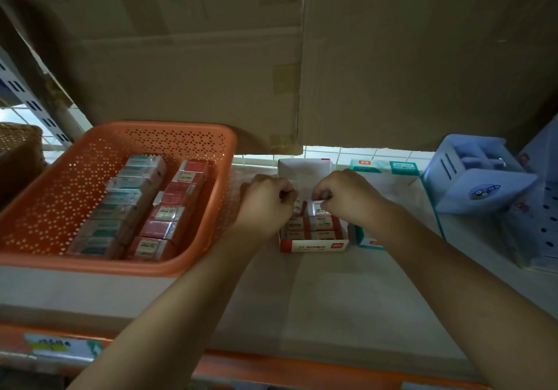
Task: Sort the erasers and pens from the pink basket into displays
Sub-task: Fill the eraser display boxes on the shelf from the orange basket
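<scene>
a person's two bare forearms reach forward over a pale shelf (317,299), seen from above. at left sits a pink basket (169,127) with perforated sides; inside it, wrapped erasers (160,214) lie in two rows, greenish wrappers in the left row and red wrappers marked 2b in the right row. just right of the basket stands a small red box (314,244), its lid flipped up at the back, with more red-wrapped erasers packed in two columns. both hands are over the back of this box, close together, knuckles up. the right hand (347,196) has its fingers curled and pinches the top of an eraser (317,208) marked 2b at the rear of the right column. the left hand (265,202) is also curled, its fingertips down at the rear of the left column; it may be gripping something there, but that cannot be told. a teal box (389,169) stands just beside the red one on the right, and a pale blue organiser (477,178) further right. large cardboard boxes (181,57) fill the space above, and a wicker basket (18,148) shows at the far left edge
</scene>
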